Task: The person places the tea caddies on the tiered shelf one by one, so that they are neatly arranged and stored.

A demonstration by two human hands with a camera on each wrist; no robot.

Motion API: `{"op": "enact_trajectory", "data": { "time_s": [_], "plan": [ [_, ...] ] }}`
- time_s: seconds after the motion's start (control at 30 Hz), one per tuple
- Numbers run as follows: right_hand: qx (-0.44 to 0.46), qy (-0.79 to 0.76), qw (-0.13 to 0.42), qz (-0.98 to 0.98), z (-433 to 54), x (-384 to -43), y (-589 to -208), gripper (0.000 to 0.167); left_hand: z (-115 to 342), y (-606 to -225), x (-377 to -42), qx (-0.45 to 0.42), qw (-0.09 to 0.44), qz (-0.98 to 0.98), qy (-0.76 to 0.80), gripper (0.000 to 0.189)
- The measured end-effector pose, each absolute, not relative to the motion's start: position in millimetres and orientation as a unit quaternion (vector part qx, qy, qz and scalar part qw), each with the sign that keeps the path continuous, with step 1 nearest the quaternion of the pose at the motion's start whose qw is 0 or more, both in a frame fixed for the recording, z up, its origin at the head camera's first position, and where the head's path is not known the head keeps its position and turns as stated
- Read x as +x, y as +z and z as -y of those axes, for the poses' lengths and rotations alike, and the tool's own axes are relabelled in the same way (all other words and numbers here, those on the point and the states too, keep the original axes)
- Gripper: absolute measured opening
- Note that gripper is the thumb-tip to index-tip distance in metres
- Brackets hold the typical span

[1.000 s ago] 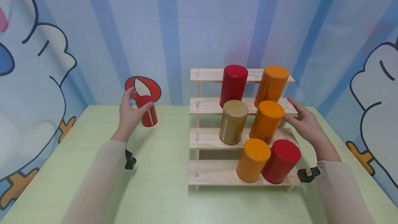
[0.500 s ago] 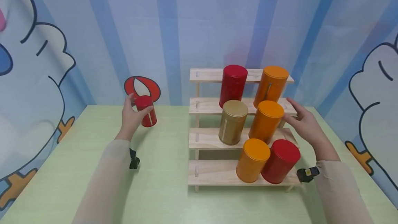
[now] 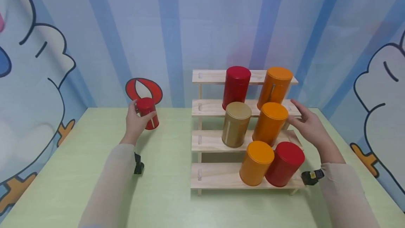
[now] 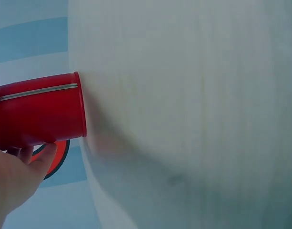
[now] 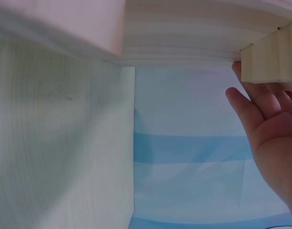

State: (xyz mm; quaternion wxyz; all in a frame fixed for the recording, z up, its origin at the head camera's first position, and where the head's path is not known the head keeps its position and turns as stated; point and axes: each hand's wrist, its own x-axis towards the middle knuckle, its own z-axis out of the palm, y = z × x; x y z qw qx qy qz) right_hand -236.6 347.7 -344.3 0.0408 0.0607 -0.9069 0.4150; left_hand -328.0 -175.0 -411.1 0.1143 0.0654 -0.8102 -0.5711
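Note:
On the left, my left hand (image 3: 135,124) holds a small red tin (image 3: 146,105), thumb on the near side and fingers behind it. The tin is upright at the table's back; in the left wrist view its base rim (image 4: 81,105) shows beside a shadow. At the right side of a wooden tiered rack (image 3: 215,173), my right hand (image 3: 308,127) touches or lies close to a shelf end, fingers loosely extended; the right wrist view shows those fingers (image 5: 246,109) by the wood. Nearest to it stands an orange tin (image 3: 269,126).
Other tins stand on the rack: a gold one (image 3: 235,126), a red (image 3: 236,89) and an orange (image 3: 274,87) higher up, an orange (image 3: 255,166) and a red (image 3: 283,166) on the lowest shelf. A blue striped backdrop (image 3: 212,20) rises behind the green table (image 3: 161,192).
My left hand has come closer around the small red tin, moving slightly right and down until its fingers and thumb meet it. My right hand and the rack stay put.

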Motion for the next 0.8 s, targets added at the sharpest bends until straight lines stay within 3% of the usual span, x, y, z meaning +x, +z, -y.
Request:
{"op": "enact_trajectory", "data": {
  "time_s": [0.8],
  "plan": [
    [0.060,0.415,0.039,0.907,-348.2,-236.9,-344.3,0.074,171.6,-408.9,-324.8,0.073,0.100,0.818,-0.562,0.080]
  ]
}}
